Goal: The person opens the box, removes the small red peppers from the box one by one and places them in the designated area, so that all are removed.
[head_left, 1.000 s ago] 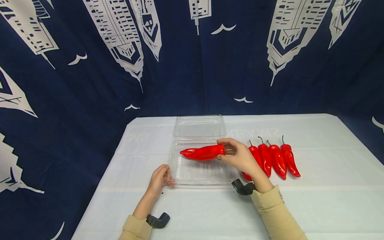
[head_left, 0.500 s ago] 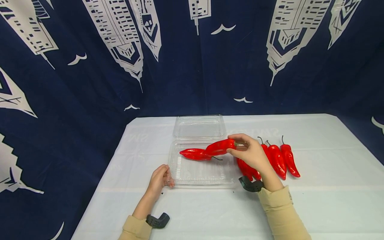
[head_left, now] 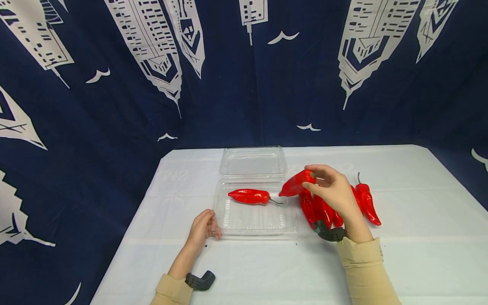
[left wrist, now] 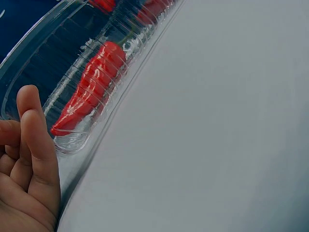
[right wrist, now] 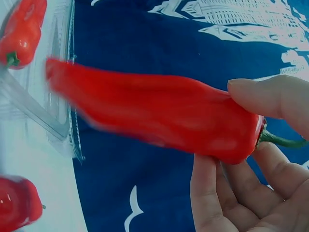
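Note:
My right hand [head_left: 337, 190] pinches a shiny red pepper [right wrist: 159, 111] at its stem end, thumb on one side and fingers on the other. The pepper's tip points left, near the right edge of a hinged clear plastic box [head_left: 248, 222]. Inside this box, toward the back, lies one red pepper [head_left: 249, 196], its stem to the right. My left hand [head_left: 203, 228] holds the box by its front left corner, thumb and fingers close together at the rim. In the left wrist view, the pepper in the box shows through the ribbed wall.
The box's lid [head_left: 253, 162] lies folded back behind it. Several red peppers [head_left: 367, 203] lie in a row on the white table right of the box, some partly hidden under my right hand and wrist. A dark blue printed cloth [head_left: 244, 97] hangs behind.
My right hand has moved right with the pepper, from over the box to above the row of peppers. The pepper in the box has come into full view. The left hand has stayed put.

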`<act>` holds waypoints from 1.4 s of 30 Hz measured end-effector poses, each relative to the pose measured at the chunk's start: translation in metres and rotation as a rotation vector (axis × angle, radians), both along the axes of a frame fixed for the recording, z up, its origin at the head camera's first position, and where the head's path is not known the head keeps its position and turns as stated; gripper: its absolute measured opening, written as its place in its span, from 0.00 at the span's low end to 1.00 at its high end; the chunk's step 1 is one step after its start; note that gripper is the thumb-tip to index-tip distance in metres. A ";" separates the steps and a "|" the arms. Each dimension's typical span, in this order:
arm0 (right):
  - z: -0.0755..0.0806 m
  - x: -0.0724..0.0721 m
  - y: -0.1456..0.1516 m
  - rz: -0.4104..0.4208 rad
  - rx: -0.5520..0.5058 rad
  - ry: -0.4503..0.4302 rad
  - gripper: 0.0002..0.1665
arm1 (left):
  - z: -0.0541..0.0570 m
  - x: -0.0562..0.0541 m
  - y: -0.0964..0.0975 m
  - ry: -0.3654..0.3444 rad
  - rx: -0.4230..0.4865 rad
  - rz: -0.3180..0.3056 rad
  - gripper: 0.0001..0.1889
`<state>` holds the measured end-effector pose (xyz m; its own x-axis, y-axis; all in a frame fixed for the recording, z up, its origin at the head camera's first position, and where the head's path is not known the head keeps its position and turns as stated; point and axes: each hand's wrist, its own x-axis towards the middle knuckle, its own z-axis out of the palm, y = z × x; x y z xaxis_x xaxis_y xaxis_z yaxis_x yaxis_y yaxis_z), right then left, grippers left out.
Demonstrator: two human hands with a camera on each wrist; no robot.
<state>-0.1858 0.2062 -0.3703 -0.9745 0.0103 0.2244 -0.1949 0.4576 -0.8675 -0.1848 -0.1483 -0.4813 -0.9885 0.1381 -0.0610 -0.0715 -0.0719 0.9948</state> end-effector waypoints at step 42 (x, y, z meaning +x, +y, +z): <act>0.008 0.013 0.054 -0.339 -0.220 0.011 0.30 | 0.001 0.001 0.000 0.005 -0.016 -0.010 0.15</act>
